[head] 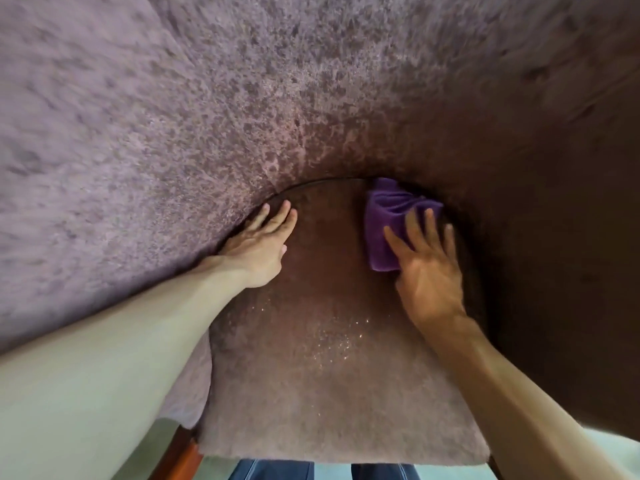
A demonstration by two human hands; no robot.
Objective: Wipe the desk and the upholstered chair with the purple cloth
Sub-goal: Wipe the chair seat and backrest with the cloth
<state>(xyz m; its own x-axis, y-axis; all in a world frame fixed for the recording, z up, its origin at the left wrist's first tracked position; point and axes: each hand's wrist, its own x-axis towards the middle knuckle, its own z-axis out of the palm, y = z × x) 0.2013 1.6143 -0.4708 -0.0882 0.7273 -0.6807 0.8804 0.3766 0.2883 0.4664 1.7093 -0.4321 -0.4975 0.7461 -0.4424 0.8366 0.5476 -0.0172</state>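
The upholstered chair fills the view: a mauve velvet seat [329, 358] below and a curved backrest [242, 98] wrapping around it. The purple cloth [388, 216] lies bunched at the back right of the seat, against the seam with the backrest. My right hand [429, 268] presses flat on the cloth, fingers spread over its near edge. My left hand [259, 244] rests flat on the seat's back left, fingertips against the backrest seam, holding nothing. The desk is out of view.
A reddish wooden chair leg [183, 452] shows at the bottom left. Pale floor [332, 471] and my jeans-clad legs [273, 471] appear below the seat's front edge. The right side of the backrest is in dark shadow.
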